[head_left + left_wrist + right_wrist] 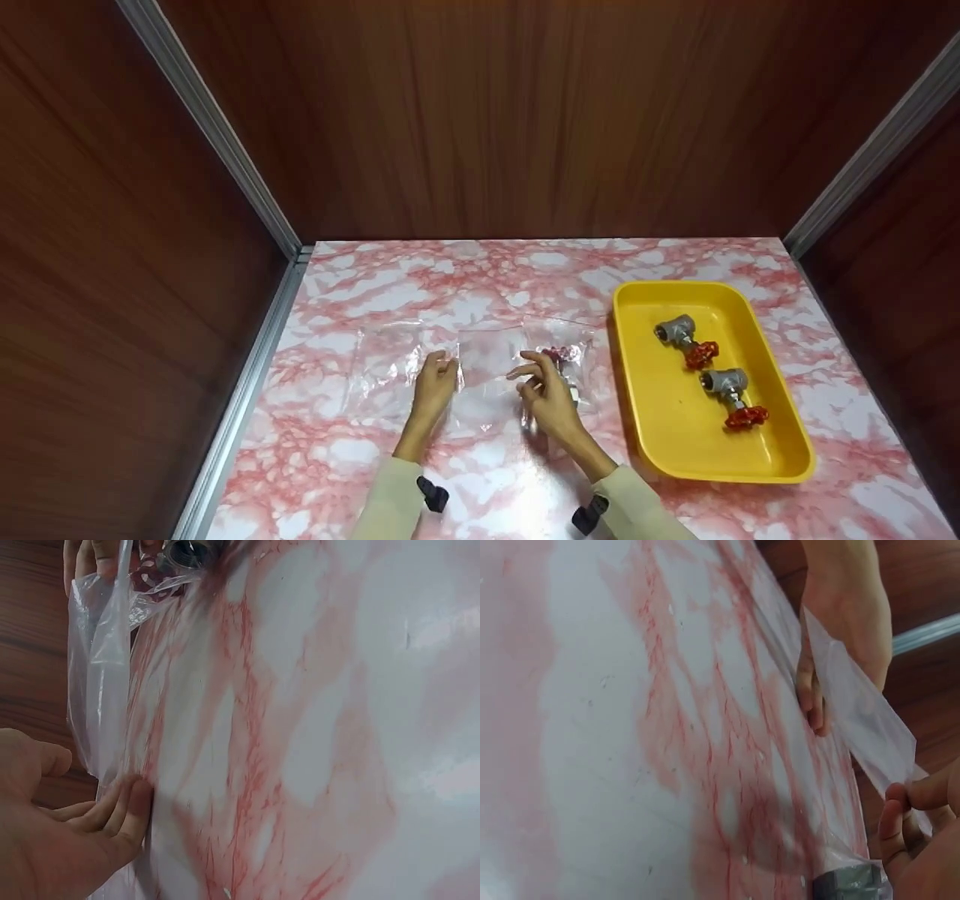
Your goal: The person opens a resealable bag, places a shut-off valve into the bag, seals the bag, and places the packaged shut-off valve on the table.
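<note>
A clear plastic bag (489, 352) is between my two hands, lifted off the table in the right wrist view. My right hand (551, 401) pinches its edge between thumb and finger. On the bag's other side my left hand (433, 386) has thumb and fingers apart, its fingertips by the tabletop. Left of it lies another clear bag (384, 367), flat. Beside and partly behind my right hand, a third clear bag (583, 345) contains a valve with a red handwheel (555, 352); the hand hides part of the valve.
To the right stands a yellow tray (667, 450). Inside it lie two metal valves, an upper one (679, 330) and a lower one (726, 382), both with red handwheels. Brown panels (480, 120) enclose the marbled table (480, 277) at the back and sides.
</note>
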Motion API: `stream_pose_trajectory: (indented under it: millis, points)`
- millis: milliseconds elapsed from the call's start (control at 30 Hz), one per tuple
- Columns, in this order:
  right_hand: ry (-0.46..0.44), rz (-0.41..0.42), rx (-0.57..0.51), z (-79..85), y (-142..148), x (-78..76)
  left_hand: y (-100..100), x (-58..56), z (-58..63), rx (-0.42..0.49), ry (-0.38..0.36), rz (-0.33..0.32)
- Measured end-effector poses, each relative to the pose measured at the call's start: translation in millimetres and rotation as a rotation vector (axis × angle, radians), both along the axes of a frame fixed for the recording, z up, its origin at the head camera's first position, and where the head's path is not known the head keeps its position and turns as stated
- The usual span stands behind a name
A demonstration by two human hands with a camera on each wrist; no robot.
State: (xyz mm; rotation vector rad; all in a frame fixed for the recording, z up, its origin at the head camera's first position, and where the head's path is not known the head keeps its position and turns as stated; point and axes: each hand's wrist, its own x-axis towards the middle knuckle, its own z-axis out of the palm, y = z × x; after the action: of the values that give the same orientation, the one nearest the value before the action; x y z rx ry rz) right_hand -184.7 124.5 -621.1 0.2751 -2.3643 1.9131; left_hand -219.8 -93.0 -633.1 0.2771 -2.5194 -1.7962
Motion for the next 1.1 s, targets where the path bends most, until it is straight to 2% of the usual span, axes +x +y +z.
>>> stream_pose_trajectory:
  millis: [100, 333, 533, 700, 1100]
  points:
    - [-0.004, 0.0, 0.001, -0.8, 3, 0.4, 1, -0.2, -1.3, 0.039, -0.013, -0.019]
    - [-0.045, -0.023, -0.065, 1.9, 11, 1.5, 2, 0.8, 1.0, 0.119, 0.026, -0.058]
    - [-0.077, -0.039, -0.111, 2.8, 17, -2.0, 4, 0.3, 7.0, 0.245, 0.072, -0.071]
    - [-0.109, -0.08, -0.135, 5.2, 19, -3.4, 9, 1.0, 11.5, 0.241, 0.12, -0.085]
    - [-0.066, -0.139, -0.139, 9.0, 24, -6.8, 18, 4.0, 20.4, 0.291, 0.158, -0.196]
